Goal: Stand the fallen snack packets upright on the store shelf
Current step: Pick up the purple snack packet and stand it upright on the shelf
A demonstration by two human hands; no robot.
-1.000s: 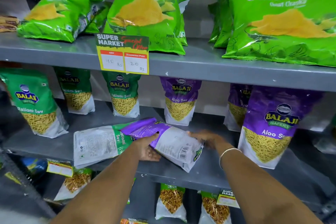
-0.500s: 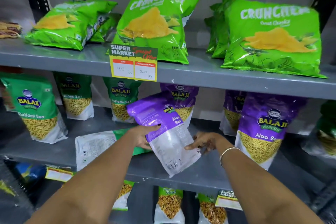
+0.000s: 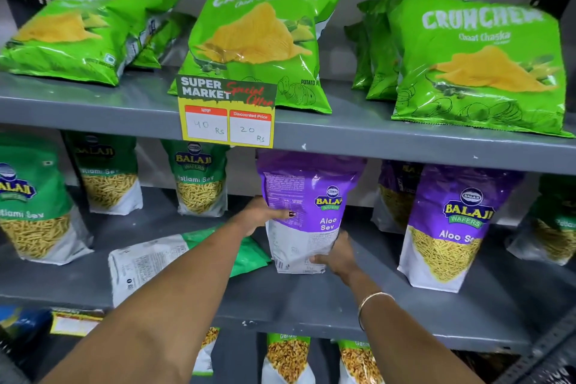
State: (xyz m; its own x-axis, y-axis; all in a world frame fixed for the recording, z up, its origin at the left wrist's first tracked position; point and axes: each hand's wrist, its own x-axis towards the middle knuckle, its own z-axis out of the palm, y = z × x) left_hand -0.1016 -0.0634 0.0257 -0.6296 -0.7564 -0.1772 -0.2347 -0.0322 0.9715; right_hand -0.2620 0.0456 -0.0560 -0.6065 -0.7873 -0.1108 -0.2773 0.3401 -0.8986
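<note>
A purple Aloo Sev packet [image 3: 307,196] stands nearly upright in the middle of the grey middle shelf [image 3: 311,299]. My left hand [image 3: 265,215] grips its left edge, thumb across the printed side. My right hand [image 3: 338,256] holds its lower right corner near the base. To its left a green Ratlami Sev packet [image 3: 149,262] lies flat on the same shelf, white back facing up, partly hidden under my left forearm.
Green Ratlami Sev packets [image 3: 199,184] stand along the left of the middle shelf, purple Aloo Sev packets [image 3: 452,227] on the right. Large green Crunchem bags [image 3: 261,34] fill the upper shelf behind a price tag [image 3: 227,115]. More packets [image 3: 288,358] sit on the shelf below.
The purple packet lay on the green one a second ago. Both hands lifted it, turned it upright and set it further back on the shelf. The view moved closer.
</note>
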